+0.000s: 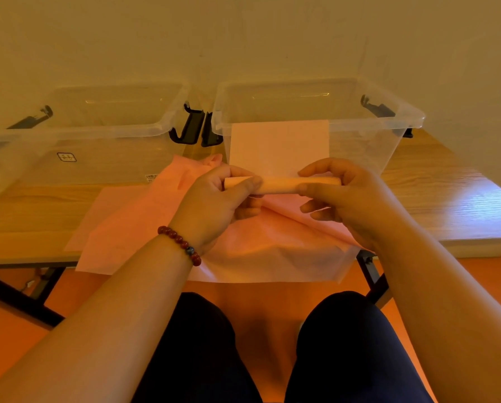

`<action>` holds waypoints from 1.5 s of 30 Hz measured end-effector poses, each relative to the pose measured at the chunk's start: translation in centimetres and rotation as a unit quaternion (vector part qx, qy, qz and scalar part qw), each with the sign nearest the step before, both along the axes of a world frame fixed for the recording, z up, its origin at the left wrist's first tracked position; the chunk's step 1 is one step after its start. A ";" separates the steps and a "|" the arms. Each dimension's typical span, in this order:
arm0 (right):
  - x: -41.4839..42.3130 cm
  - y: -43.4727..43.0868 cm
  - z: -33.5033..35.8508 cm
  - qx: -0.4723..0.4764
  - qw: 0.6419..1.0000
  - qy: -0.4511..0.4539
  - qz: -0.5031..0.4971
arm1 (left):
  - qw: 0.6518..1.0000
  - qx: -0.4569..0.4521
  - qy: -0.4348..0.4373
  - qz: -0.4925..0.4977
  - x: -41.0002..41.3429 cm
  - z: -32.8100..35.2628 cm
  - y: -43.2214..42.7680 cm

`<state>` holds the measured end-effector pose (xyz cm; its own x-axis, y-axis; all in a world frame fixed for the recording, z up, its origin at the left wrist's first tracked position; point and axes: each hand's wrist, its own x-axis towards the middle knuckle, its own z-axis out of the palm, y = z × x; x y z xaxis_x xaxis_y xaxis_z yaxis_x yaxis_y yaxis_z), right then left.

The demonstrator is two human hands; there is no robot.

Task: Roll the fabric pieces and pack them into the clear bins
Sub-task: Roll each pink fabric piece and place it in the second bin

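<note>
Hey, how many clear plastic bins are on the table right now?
2. The left bin stands on the table at far left; the right bin stands beside it, behind the fabric roll. More could sit outside the frame.

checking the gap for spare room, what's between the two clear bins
Head view: both bins' black latches hang side by side there, between the left bin and the right bin.

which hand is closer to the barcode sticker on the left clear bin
Left. The left hand grips one end of the fabric roll, just right of the barcode sticker. The right hand grips the roll's other end, farther right.
</note>
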<state>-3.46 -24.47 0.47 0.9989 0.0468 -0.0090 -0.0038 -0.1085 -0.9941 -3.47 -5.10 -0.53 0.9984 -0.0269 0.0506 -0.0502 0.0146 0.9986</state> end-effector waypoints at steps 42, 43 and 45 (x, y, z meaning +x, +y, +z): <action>1.7 -0.8 -3.4 0.074 0.997 0.003 -0.004 | 0.999 0.010 -0.049 -0.010 1.9 -3.4 0.3; 1.8 -1.0 -3.4 0.081 0.997 0.005 0.004 | 0.999 0.012 -0.047 -0.007 2.0 -3.5 0.3; 1.9 -1.1 -3.4 0.078 0.997 0.002 0.009 | 0.999 0.017 -0.048 -0.006 2.1 -3.5 0.4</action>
